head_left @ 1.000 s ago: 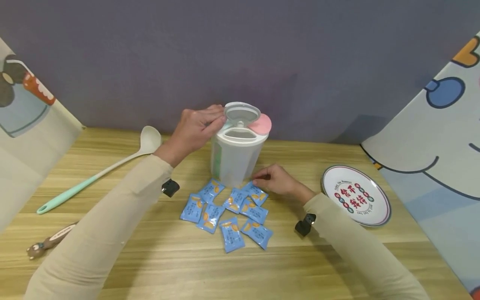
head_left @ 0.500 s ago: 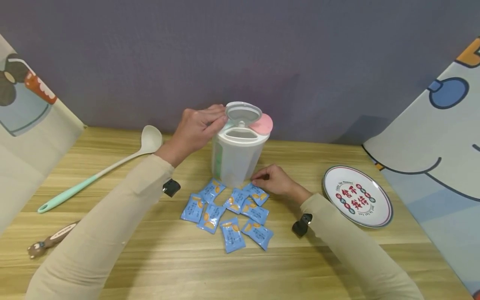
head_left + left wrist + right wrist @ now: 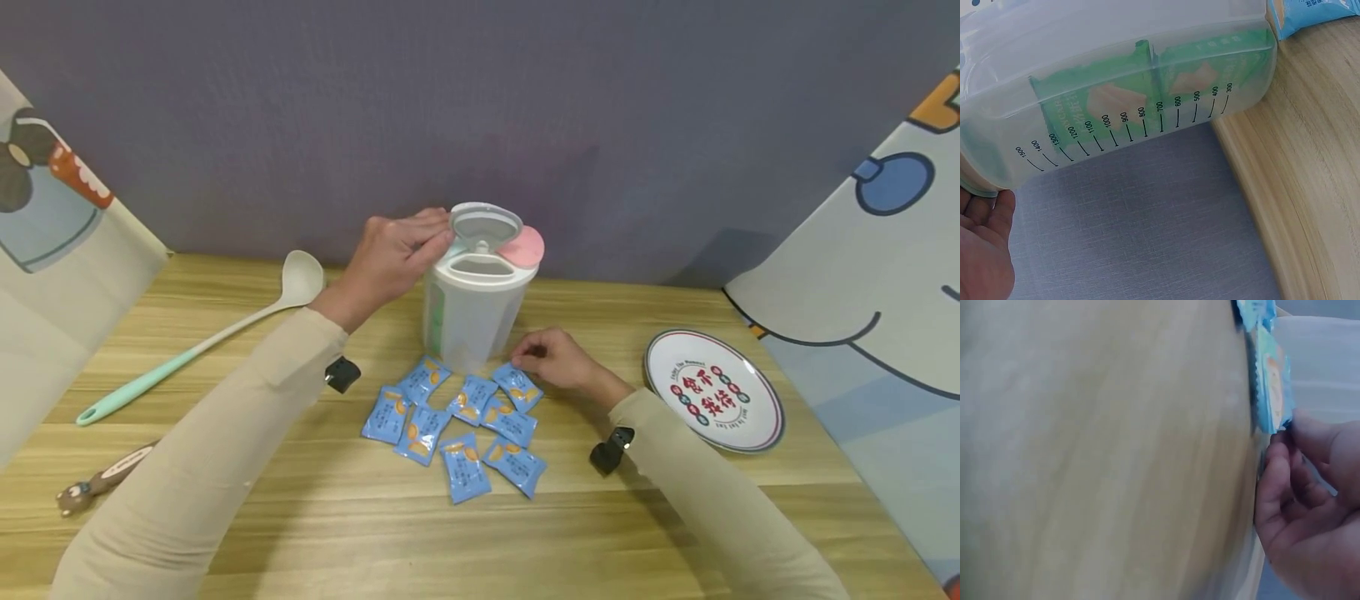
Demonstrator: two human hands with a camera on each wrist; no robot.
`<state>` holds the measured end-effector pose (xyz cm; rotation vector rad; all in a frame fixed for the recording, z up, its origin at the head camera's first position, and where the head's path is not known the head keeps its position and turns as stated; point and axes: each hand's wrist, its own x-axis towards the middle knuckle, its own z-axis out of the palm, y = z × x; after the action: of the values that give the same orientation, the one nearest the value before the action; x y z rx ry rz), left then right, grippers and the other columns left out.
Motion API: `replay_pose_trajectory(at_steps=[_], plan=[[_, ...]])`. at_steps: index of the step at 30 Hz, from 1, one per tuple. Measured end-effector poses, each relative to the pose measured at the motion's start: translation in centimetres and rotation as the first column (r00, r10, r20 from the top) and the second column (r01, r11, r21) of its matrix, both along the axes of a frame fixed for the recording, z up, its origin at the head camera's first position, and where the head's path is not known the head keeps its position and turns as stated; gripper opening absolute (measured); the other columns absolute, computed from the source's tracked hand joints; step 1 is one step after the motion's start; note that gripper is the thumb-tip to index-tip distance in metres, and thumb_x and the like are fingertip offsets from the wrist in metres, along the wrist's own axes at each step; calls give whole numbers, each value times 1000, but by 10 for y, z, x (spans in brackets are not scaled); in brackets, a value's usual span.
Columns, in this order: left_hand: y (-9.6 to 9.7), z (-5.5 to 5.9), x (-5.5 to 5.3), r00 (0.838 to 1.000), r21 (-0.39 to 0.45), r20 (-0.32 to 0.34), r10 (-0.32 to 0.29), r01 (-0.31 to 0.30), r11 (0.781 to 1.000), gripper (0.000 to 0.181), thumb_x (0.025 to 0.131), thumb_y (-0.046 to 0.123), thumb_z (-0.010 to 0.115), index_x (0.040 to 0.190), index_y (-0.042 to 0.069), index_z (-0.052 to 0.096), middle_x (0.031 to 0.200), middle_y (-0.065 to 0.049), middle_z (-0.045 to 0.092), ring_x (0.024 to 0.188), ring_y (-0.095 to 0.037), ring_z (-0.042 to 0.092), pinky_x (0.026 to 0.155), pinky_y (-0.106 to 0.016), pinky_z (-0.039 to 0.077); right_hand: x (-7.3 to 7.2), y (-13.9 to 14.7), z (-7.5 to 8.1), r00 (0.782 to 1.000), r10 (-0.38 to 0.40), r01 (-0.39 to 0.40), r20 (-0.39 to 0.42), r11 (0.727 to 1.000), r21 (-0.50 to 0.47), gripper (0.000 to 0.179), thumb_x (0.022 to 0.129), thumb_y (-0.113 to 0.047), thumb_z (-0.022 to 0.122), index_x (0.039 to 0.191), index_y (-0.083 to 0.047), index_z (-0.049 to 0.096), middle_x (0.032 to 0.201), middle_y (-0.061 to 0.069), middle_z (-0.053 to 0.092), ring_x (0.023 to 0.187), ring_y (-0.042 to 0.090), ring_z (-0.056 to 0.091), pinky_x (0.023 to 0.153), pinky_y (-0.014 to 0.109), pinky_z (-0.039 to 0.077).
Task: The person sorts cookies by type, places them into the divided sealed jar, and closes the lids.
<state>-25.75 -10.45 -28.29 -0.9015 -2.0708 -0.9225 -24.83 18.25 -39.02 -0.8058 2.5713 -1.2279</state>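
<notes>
A tall translucent food storage container [image 3: 474, 321] with a white lid stands at the back of the table, one flap [image 3: 486, 223] raised over an opening. My left hand [image 3: 397, 258] grips the left edge of its lid; in the left wrist view its fingers [image 3: 1000, 215] meet the rim. Green packets [image 3: 1094, 103] show through the container's marked wall. My right hand [image 3: 555, 360] pinches the corner of a blue snack packet [image 3: 519, 388], right of the container's base. That packet [image 3: 1274, 384] appears slightly tilted in the right wrist view. Several more blue packets [image 3: 465, 469] lie in front.
A ladle [image 3: 225, 333] with a mint handle lies on the left. A brown bear-shaped handle [image 3: 97, 483] is partly covered by the left sleeve. At the right lies a white plate [image 3: 750, 429] with red lettering. A grey wall [image 3: 637, 125] rises behind the table.
The pinched packet has shifted slightly right, away from its neighbours, with my right hand. My left hand stays on the container's lid.
</notes>
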Motion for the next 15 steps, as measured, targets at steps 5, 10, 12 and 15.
replay_pose_trajectory(at_steps=[5, 10, 12, 15], plan=[[1, -1, 0, 1000, -7, 24, 12, -11, 1000, 21, 91, 13, 62, 109, 4, 70, 110, -9, 65, 109, -23, 60, 97, -30, 45, 2, 9, -1, 1000, -18, 19, 2, 999, -50, 4, 86, -2, 67, 87, 2, 69, 80, 4, 66, 73, 16, 58, 64, 24, 50], [3, -1, 0, 999, -17, 37, 12, -11, 1000, 22, 91, 14, 61, 109, 3, 70, 111, -10, 65, 109, -24, 60, 97, -32, 45, 9, 19, 4, 997, -68, 65, -22, 992, -108, 3, 86, 1, 67, 86, 2, 70, 78, 6, 65, 70, 16, 56, 59, 22, 48], [4, -1, 0, 999, -14, 39, 6, -5, 1000, 22, 92, 14, 61, 109, 3, 70, 111, -10, 65, 110, -24, 60, 97, -31, 45, 13, 23, 8, 995, -97, 93, -23, 989, -115, 4, 86, 0, 67, 86, 1, 71, 77, 6, 65, 66, 16, 55, 55, 23, 48], [4, -2, -1, 999, -6, 38, 5, -5, 1000, 22, 91, 13, 61, 108, 3, 70, 110, -10, 65, 109, -25, 60, 97, -31, 45, 18, 27, 16, 991, -133, 130, -25, 985, -110, 4, 87, -1, 66, 86, 1, 70, 77, 7, 65, 62, 16, 54, 50, 22, 47]])
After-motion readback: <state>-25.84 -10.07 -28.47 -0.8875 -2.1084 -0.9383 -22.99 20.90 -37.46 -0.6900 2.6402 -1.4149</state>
